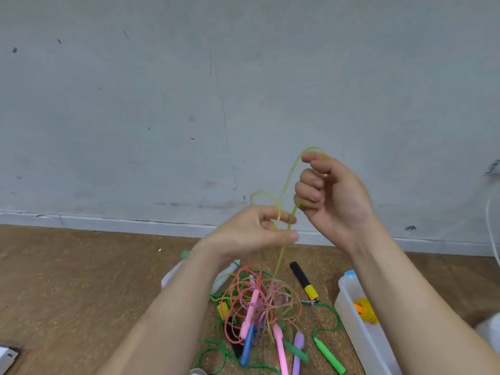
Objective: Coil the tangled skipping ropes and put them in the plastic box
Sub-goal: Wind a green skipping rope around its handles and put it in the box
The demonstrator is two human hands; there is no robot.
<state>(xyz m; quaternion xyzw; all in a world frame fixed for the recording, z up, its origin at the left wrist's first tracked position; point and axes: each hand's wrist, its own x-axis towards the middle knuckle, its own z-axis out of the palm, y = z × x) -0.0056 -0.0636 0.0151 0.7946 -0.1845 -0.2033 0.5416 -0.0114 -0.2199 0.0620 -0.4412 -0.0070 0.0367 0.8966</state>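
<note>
A thin yellow-green skipping rope [286, 182] rises from the tangled pile of ropes [259, 307] on the floor. My left hand [251, 231] pinches it between thumb and fingers, with a small loop standing above the hand. My right hand [330, 193] is raised higher, fingers curled around the same rope, which arches over its index finger. The pile mixes red, green, pink and purple cords with pink, blue, purple and green handles. The clear plastic box [349, 307] stands to the right of the pile and holds a yellow and orange item [365, 309].
A black and yellow handle [304, 281] lies on the brown floor between the pile and the box. A white lid-like piece [173, 274] lies behind my left forearm. A grey wall with a white skirting board [108, 223] runs close behind.
</note>
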